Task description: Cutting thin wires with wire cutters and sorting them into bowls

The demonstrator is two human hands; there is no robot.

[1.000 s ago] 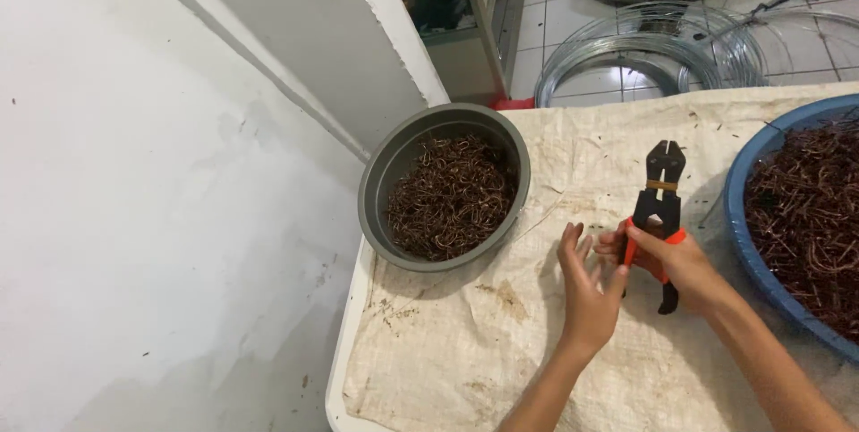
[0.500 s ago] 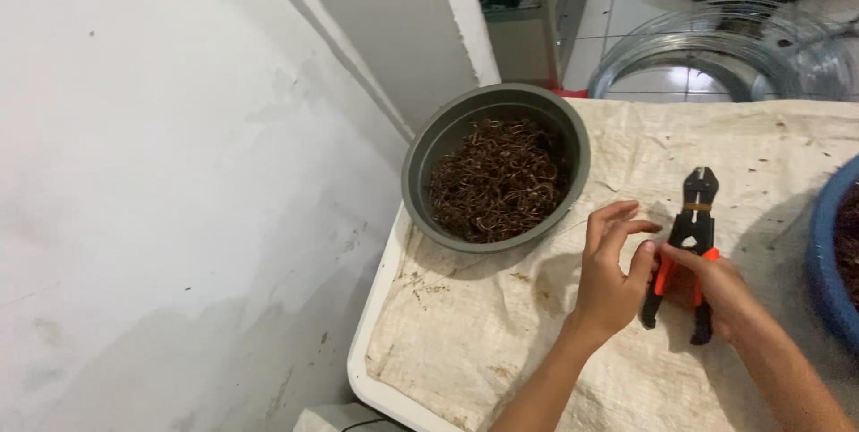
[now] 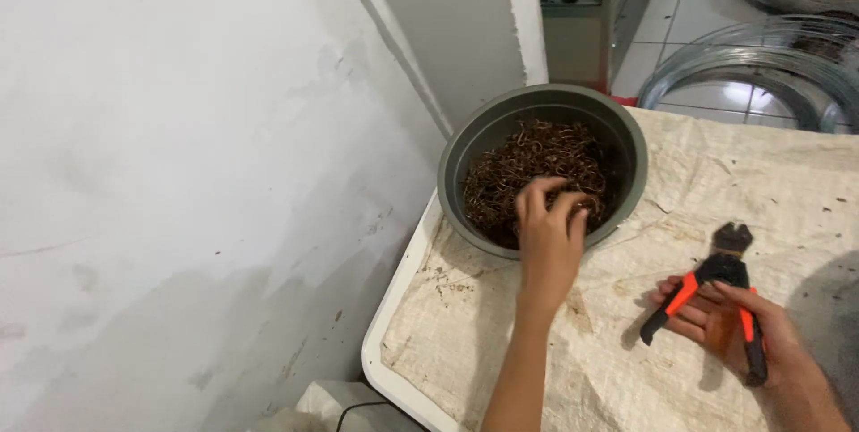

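Note:
A grey round bowl (image 3: pixel 465 150) full of small brown wire pieces (image 3: pixel 528 159) stands at the table's far left corner. My left hand (image 3: pixel 548 235) reaches over the bowl's near rim, fingers curled down into the wire pieces. Whether it grips any I cannot tell. My right hand (image 3: pixel 729 325) rests on the table to the right and holds black cutters with orange handles (image 3: pixel 716 280), jaws pointing away from me.
The table is covered with a pale woven sack cloth (image 3: pixel 626 369) over a white top. A white wall (image 3: pixel 179 173) runs close along the left. Coils of wire (image 3: pixel 761 56) lie on the tiled floor beyond the table.
My left hand has moved from beside the cutters up into the grey bowl. The view has swung left, so the blue basin on the right is out of sight.

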